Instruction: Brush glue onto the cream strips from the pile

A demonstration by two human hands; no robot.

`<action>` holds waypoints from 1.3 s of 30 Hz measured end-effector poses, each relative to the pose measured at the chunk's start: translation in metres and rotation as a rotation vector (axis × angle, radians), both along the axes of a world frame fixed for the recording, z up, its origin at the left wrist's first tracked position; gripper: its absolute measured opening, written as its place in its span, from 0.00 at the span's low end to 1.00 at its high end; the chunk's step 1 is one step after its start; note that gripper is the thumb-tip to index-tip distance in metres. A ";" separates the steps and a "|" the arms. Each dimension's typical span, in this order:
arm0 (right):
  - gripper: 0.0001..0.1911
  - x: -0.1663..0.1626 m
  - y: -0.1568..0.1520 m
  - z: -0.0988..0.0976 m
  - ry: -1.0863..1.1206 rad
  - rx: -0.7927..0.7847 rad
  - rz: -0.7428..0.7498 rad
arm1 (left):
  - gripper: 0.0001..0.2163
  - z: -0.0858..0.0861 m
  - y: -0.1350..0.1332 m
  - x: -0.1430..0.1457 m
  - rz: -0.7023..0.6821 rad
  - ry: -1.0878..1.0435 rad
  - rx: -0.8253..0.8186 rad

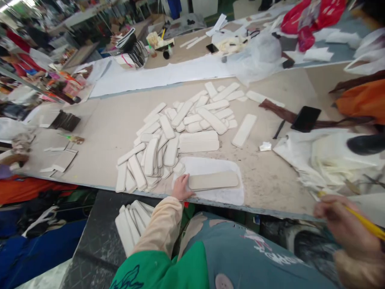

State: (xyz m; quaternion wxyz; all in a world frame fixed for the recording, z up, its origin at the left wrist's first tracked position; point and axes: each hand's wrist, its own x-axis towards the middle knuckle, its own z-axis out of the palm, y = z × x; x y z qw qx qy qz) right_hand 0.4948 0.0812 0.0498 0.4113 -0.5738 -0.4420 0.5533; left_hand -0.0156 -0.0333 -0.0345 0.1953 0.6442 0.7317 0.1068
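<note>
My left hand (181, 188) is at the table's front edge, its thumb and fingers closed about the left end of a long beige strip (213, 180) with rounded corners. At least one more strip shows under its lower edge. Beneath them lies a white sheet (237, 196). My right hand (345, 220), blurred by motion, is at the far right, gripping a slim yellow-handled brush (362, 220); its bristles cannot be made out. Just beyond that hand is a pale plastic-wrapped container (339, 150). A neat stack of pale strips (199, 141) sits behind the white sheet.
Many loose pale strips (180, 116) are heaped mid-table. More strips (132, 224) rest on a dark surface left of my lap. A phone (306, 119) and a white scrap (265, 146) lie to the right. At the left edge is another person's hand (13, 159).
</note>
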 end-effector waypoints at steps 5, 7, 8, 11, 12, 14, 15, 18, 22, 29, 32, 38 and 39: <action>0.11 -0.145 -0.043 0.002 0.275 -0.191 0.231 | 0.41 -0.006 0.001 0.001 -0.018 -0.041 0.069; 0.12 -0.191 -0.050 -0.004 0.324 -0.228 0.333 | 0.40 -0.007 0.000 0.002 -0.027 -0.063 0.088; 0.13 -0.211 -0.052 -0.007 0.338 -0.242 0.386 | 0.41 -0.008 0.000 0.002 -0.030 -0.076 0.096; 0.14 -0.257 -0.055 -0.017 0.344 -0.287 0.512 | 0.42 -0.008 -0.001 0.001 -0.034 -0.118 0.124; 0.14 -0.268 -0.055 -0.019 0.339 -0.297 0.537 | 0.41 -0.008 -0.002 0.001 -0.039 -0.130 0.136; 0.14 -0.287 -0.054 -0.025 0.328 -0.304 0.564 | 0.40 -0.009 -0.002 -0.001 -0.054 -0.149 0.158; 0.14 -0.294 -0.054 -0.028 0.323 -0.302 0.570 | 0.38 -0.009 -0.002 -0.001 -0.059 -0.154 0.165; 0.14 -0.310 -0.053 -0.036 0.317 -0.308 0.580 | 0.36 -0.010 -0.003 -0.001 -0.045 -0.154 0.174; 0.14 -0.324 -0.053 -0.045 0.323 -0.334 0.585 | 0.34 -0.010 -0.003 0.000 -0.036 -0.143 0.181; 0.15 -0.324 -0.050 -0.056 0.269 -0.342 0.530 | 0.31 -0.007 -0.003 -0.001 -0.066 -0.105 0.146; 0.15 -0.307 -0.044 -0.057 0.217 -0.333 0.454 | 0.32 -0.007 -0.003 -0.001 -0.065 -0.100 0.136; 0.15 -0.252 -0.022 -0.058 0.112 -0.280 0.272 | 0.30 -0.009 -0.002 -0.001 -0.075 -0.075 0.161; 0.14 -0.243 -0.018 -0.058 0.094 -0.272 0.241 | 0.30 -0.010 -0.002 -0.001 -0.079 -0.073 0.163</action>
